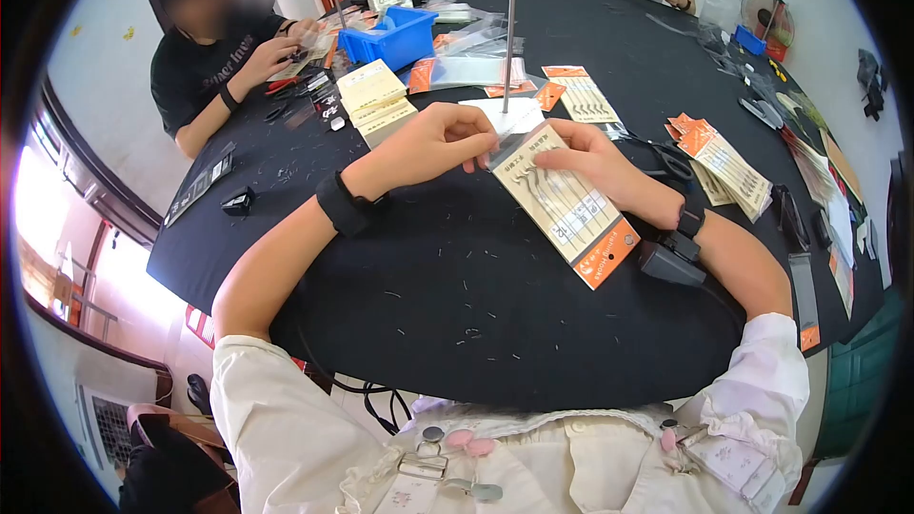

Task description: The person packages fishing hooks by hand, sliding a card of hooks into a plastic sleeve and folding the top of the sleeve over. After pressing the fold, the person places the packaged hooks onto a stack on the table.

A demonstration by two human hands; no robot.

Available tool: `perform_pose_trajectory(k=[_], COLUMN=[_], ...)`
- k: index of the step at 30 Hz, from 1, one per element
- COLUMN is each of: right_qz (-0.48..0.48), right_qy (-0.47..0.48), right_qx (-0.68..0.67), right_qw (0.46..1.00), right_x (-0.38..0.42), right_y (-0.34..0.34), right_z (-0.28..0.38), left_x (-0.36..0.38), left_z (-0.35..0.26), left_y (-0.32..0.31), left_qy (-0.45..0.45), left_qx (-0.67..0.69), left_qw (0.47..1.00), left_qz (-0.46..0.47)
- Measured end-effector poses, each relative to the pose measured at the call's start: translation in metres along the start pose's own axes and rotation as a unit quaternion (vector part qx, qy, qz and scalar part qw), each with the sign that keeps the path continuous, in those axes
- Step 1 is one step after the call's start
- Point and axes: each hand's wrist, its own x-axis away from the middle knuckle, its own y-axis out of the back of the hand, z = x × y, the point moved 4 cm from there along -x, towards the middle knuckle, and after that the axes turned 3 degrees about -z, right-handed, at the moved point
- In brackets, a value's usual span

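My right hand point(609, 171) grips a card of fishing hooks point(562, 205), thumb on top and fingers behind. The card is cream with an orange end printed "Fishing Hooks", and it tilts with the orange end toward me. Several hooks with pale lines lie along it. A clear plastic edge point(505, 149) shows at its far end. There my left hand point(443, 145) has thumb and fingers pinched together; what lies between the fingertips is hidden.
Stacked cream cards point(373, 95) and a blue bin point(388, 36) stand at back left. Black scissors point(674, 164) and a pile of hook cards point(719, 162) lie to the right. A metal pole point(511, 29) rises mid-table. A co-worker point(214, 57) sits at left; others work across the table.
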Motion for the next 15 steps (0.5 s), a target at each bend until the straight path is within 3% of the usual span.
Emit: perform_pose_trajectory(k=[15], right_qz=[-0.025], right_qy=[-0.008], right_qx=[-0.020], right_qw=[0.999], right_x=[-0.0008], right_y=[-0.0001], right_z=[-0.0017], left_x=[0.0001], left_z=[0.0014], left_y=[0.0019], left_qy=[0.002], left_qx=[0.011], left_qw=[1.000], left_qz=[0.003])
